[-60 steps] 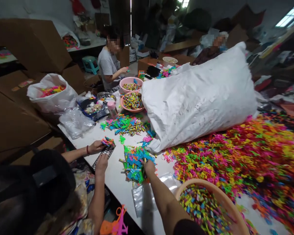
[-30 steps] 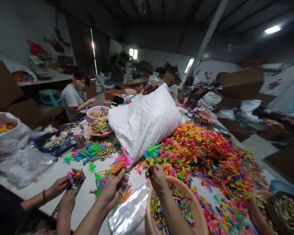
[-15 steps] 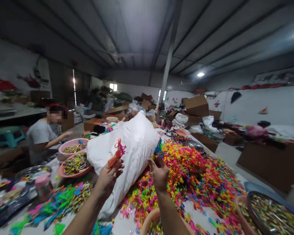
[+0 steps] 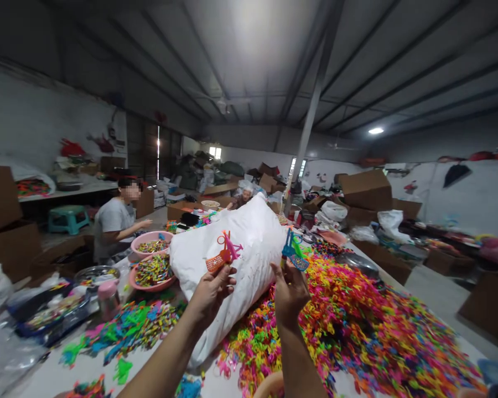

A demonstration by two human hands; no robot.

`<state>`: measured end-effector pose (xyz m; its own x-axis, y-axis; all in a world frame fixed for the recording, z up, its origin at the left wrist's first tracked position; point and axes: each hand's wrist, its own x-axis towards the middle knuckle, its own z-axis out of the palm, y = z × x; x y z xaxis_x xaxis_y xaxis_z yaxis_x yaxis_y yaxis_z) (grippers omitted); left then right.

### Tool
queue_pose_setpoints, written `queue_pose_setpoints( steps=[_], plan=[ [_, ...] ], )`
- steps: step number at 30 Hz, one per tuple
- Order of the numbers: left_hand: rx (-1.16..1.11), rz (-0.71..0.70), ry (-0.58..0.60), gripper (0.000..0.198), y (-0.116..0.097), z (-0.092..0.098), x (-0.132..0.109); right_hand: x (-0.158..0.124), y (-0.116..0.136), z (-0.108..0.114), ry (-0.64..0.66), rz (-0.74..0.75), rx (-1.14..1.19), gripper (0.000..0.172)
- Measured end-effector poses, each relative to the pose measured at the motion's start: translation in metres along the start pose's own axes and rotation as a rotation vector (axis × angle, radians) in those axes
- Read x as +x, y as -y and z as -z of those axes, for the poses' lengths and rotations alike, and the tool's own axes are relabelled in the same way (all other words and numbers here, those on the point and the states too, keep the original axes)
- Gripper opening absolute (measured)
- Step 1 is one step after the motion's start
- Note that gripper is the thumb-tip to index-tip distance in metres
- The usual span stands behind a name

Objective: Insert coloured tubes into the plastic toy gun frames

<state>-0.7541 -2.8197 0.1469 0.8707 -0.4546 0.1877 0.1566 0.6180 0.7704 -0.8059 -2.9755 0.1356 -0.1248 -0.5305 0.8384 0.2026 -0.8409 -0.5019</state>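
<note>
My left hand [image 4: 211,294] is raised in front of me, fingers pinched on an orange and pink plastic toy piece [image 4: 223,254] with a mesh head and ring handles. My right hand [image 4: 289,292] is raised beside it, pinched on a blue and green plastic toy piece [image 4: 294,251] of the same kind. The two pieces are held apart, in front of a big white sack [image 4: 236,260] lying on the table. To the right of the sack spreads a large heap of small coloured plastic parts [image 4: 365,320].
Two pink basins [image 4: 151,271] of coloured parts stand at the far left of the white table [image 4: 83,369]; a seated person [image 4: 116,221] works behind them. Loose toys [image 4: 128,329] lie at the near left. Cardboard boxes [image 4: 367,190] and bags crowd the hall behind.
My right hand lifted a blue and green piece off the table pile, my left brought up an orange and pink one. The view swung up; the neighbour's hands and near basin dropped out of sight.
</note>
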Motion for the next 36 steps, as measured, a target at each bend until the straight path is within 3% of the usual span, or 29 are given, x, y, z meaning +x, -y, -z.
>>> queue_pose_setpoints(
  steps=[6, 10, 16, 20, 24, 31, 36],
  plan=[
    [0.032, -0.036, 0.026, 0.036, -0.006, -0.008, 0.001, 0.006, -0.001, -0.003, 0.013, -0.018, -0.007, 0.04],
    [0.143, -0.218, -0.093, 0.045, -0.027, -0.005, 0.021, 0.02, -0.003, -0.019, 0.02, -0.019, 0.019, 0.041],
    [0.347, -0.706, -0.336, 0.042, -0.082, 0.001, 0.08, 0.055, 0.011, -0.086, 0.022, -0.052, 0.176, 0.044],
    [0.445, -0.868, -0.466, 0.036, -0.103, 0.007, 0.112, 0.068, 0.022, -0.134, 0.026, -0.06, 0.277, 0.047],
    [0.546, -0.931, -0.567, 0.034, -0.11, 0.014, 0.129, 0.07, 0.021, -0.169, 0.052, -0.075, 0.321, 0.046],
    [0.652, -0.955, -0.666, 0.032, -0.112, 0.027, 0.133, 0.065, 0.007, -0.209, 0.125, -0.136, 0.249, 0.04],
    [0.498, -0.891, -0.565, 0.034, -0.106, 0.043, 0.137, 0.069, -0.002, -0.23, 0.136, -0.167, 0.205, 0.036]
  ],
)
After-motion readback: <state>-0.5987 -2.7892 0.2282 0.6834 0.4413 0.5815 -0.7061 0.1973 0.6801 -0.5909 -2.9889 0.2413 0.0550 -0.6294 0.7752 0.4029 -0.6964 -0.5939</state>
